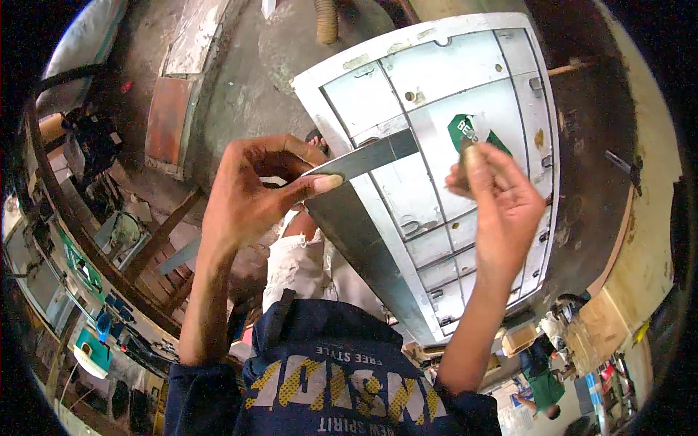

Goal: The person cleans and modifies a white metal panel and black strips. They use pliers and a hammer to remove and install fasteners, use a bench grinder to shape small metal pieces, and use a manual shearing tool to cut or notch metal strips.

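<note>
My left hand [251, 192] pinches the near end of a flat grey metal strip [378, 155] between thumb and fingers. The strip points right and slightly away, above a large white panel [451, 69] marked by dark grooves. My right hand [505, 200] is closed in a pinch over the panel. A small dark piece shows at its fingertips, too little of it to name. Just beyond those fingertips, a torn green sticker [460, 129] lies on the panel. Small holes and cut-outs dot the white surface.
A dark grey side face [356, 236] runs along the panel's left. At the far left lies a rusty brown board [169, 120] on the floor. A ribbed hose [326, 22] hangs at the top. Another person [544, 389] in green is at the lower right, near cluttered shelves.
</note>
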Tool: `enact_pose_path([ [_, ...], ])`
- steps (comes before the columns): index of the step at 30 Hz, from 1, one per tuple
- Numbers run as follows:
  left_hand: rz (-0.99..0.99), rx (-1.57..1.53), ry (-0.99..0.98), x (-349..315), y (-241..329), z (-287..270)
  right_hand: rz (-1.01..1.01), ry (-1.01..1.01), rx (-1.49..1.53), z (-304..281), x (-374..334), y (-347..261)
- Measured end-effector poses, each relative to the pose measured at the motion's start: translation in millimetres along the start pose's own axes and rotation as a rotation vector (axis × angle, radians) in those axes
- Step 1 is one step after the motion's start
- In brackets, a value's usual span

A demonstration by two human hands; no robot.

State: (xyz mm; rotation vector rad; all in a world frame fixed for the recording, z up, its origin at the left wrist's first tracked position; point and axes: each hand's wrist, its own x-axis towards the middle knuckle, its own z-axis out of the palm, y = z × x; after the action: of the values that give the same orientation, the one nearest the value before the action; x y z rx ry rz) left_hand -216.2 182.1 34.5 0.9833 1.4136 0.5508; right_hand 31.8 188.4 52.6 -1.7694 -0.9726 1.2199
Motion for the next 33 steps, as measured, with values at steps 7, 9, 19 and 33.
enact_pose_path([
  [7,-0.044,-0.071,0.015,20.0,-30.3,9.9,0.106,-0.06,0.003,6.8,-24.2,15.4],
  [9,-0.049,-0.084,0.044,20.2,-29.0,11.0,0.118,-0.053,0.003,5.2,-28.0,14.8],
  [19,-0.078,-0.049,-0.005,22.5,-23.0,7.3,0.094,-0.064,-0.114,-3.7,-29.8,20.5],
  [33,0.038,0.011,0.06,26.0,-31.1,6.3,-0.48,-0.12,-0.582,73.7,-26.4,9.1],
])
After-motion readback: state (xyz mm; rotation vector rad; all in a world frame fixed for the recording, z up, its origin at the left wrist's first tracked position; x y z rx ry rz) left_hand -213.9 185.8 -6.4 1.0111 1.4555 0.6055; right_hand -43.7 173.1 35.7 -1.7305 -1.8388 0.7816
